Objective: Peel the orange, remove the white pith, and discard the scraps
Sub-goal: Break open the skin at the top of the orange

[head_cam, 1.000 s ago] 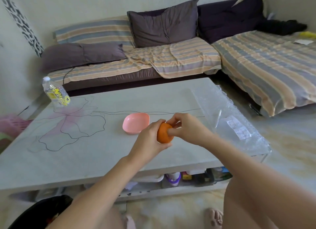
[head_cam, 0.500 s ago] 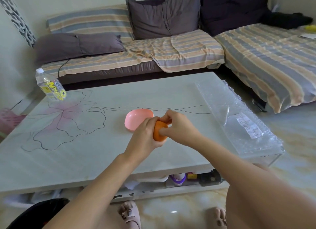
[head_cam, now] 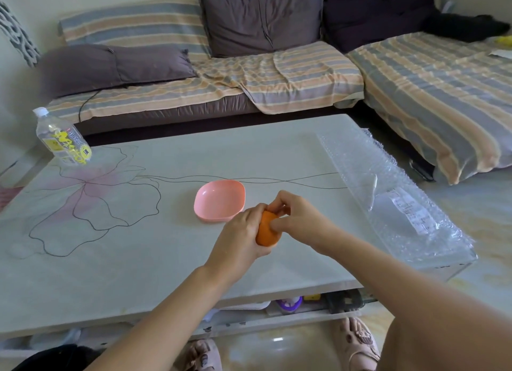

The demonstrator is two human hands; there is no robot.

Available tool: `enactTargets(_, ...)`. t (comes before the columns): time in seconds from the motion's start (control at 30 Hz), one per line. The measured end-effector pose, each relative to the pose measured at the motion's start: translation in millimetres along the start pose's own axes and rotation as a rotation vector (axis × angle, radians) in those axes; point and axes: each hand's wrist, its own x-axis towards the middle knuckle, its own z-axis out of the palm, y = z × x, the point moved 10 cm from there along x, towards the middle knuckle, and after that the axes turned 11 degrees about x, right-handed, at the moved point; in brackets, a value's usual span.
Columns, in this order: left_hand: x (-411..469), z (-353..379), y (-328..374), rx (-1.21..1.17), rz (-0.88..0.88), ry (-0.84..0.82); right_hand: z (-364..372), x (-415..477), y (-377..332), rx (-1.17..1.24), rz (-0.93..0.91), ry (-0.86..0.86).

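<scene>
The orange [head_cam: 266,232] is being held just below the middle of the frame, over the near part of the pale table [head_cam: 133,265], and the part of its skin that is showing is looking whole and bright (whether it is touching the table top cannot be told). The left hand [head_cam: 238,233] is wrapping round it from the left, fingers curling over its far side and hiding much of the fruit. The right hand [head_cam: 297,217] is coming in from the right, its fingers bending down and pinching at the top of the orange, with the thumb pressing against the side facing the camera. Just behind the hands, toward the centre of the frame, a pink bowl [head_cam: 219,199] is lying on the table, near the left hand's knuckles. A sheet of clear bubble wrap [head_cam: 401,204] with a white label is covering the right end of the table. In the upper left of the frame a clear water bottle [head_cam: 61,138] with a yellow label is standing at the table's far corner. Beyond the table a striped sofa [head_cam: 249,77] is filling the top of the frame, carrying dark grey cushions [head_cam: 260,19]. At the bottom edge a foot in a sandal [head_cam: 357,343] is resting on the glossy floor.
</scene>
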Motion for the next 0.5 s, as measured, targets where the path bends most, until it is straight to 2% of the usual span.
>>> enactTargets(0.3, 8.1, 6.1, -13.7, -0.156, -0.074, -0.031, -6.5, 9.8, -3.8, -0.009, -0.093, -0.005)
enactTargets(0.43, 13.1, -8.7, -21.4, -0.259, -0.147, 0.040, -2.8, 12.6, -9.7, 0.233, -0.063, -0.158)
enactTargets(0.5, 14.7, -15.9, -24.0, -0.303, -0.180, 0.073, 0.6, 11.9, -15.4, 0.227, -0.090, -0.221)
